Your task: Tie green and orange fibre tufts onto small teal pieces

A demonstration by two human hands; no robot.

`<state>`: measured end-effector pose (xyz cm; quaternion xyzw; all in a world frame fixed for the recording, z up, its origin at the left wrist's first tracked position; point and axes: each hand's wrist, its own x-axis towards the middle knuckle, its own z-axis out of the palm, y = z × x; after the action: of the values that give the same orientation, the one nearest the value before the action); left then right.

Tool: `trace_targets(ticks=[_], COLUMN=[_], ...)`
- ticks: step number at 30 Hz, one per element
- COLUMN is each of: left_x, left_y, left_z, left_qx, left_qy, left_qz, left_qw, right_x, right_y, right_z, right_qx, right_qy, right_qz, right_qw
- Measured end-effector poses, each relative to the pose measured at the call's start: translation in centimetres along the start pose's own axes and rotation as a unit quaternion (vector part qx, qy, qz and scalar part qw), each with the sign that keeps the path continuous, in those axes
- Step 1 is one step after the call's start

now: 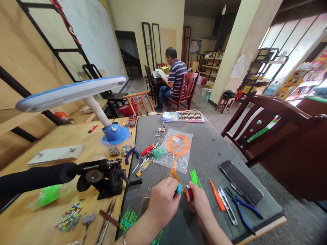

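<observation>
My left hand point(163, 200) is closed in a pinch on a small light-blue piece point(179, 189) over the grey mat point(209, 153). My right hand point(200, 204) is closed too, gripping a small red item point(190, 192) right beside the blue piece. The two hands nearly touch. A bundle of green strands point(195, 177) fans up just above my right hand. An orange cord point(176, 175) runs from between the hands up to a coil inside a clear plastic bag point(176, 149).
An orange-handled tool point(216, 198), snips point(227, 206), blue pliers point(245, 207) and a dark phone point(240, 181) lie right of my hands. Left stand a black vise point(107, 175), a blue desk lamp point(112, 132), loose beads point(69, 217) and more tools. A person sits at a far table point(173, 81); a wooden chair point(268, 122) stands right.
</observation>
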<state>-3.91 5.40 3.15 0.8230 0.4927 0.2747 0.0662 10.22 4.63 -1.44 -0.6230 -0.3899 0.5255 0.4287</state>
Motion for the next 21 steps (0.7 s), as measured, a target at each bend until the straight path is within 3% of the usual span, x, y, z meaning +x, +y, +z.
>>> trace_targets(ticks=[21], left_x=[-0.08], left_y=[0.31], left_z=[-0.02], left_qx=[0.003], left_qy=[0.003], left_qz=[0.01], left_qw=[1.0], right_x=[-0.12], right_y=[-0.04], right_z=[-0.11], right_qx=[0.047], right_qy=[-0.026], right_qz=[0.028], right_qw=[0.998])
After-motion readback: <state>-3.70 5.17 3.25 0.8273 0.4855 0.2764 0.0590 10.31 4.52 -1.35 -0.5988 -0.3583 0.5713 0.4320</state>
